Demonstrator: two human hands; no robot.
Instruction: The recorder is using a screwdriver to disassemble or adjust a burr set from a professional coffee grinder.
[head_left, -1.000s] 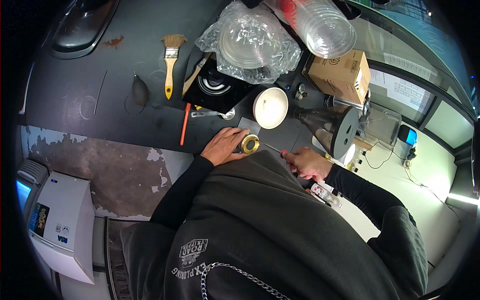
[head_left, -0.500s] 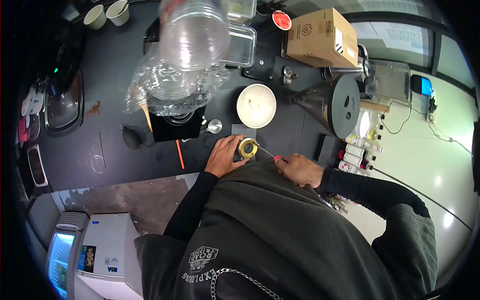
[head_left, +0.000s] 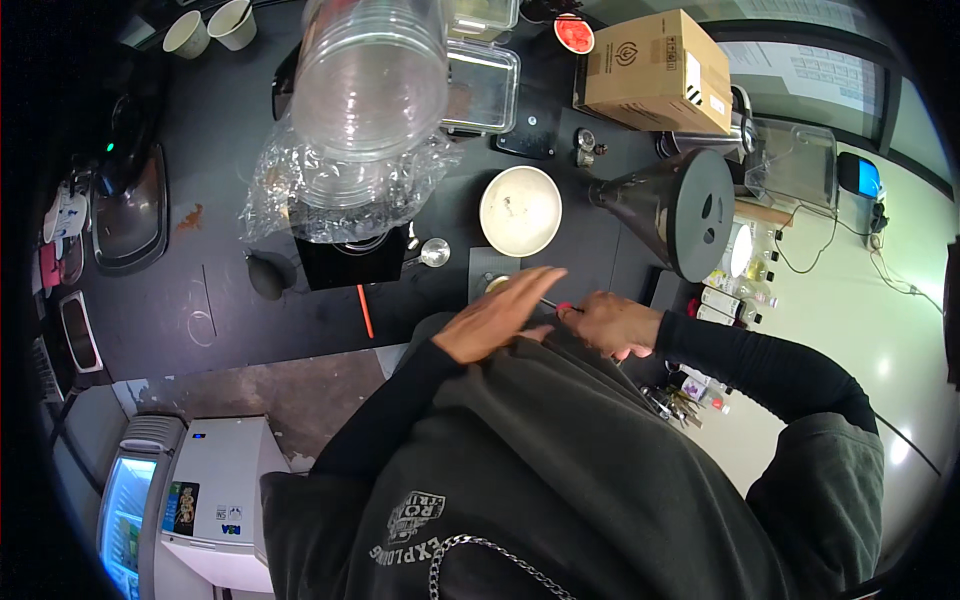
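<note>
My left hand (head_left: 492,318) is raised over the table's near edge, its fingers stretched out and slightly blurred, holding nothing. Behind it a brass-coloured ring-shaped metal part (head_left: 495,283) shows only in part, lying on a grey mat (head_left: 488,260). Just to the right, my right hand (head_left: 620,325) is closed round a screwdriver (head_left: 563,307) with a red handle and a thin shaft pointing left. The shaft's tip is hidden behind my left hand. A white bowl (head_left: 520,211) stands just beyond the mat.
Stacked clear plastic cups (head_left: 370,90) in a crinkled bag tower over a black device (head_left: 345,264). A metal scoop (head_left: 434,252), an orange stick (head_left: 365,311) and a dark rubber blower (head_left: 266,276) lie nearby. Right stand a dark cone-shaped hopper (head_left: 665,215) and a cardboard box (head_left: 655,75).
My left hand has let go of the brass ring and swung right, fingers now stretched out and covering much of it. My right hand has shifted slightly right, keeping the screwdriver.
</note>
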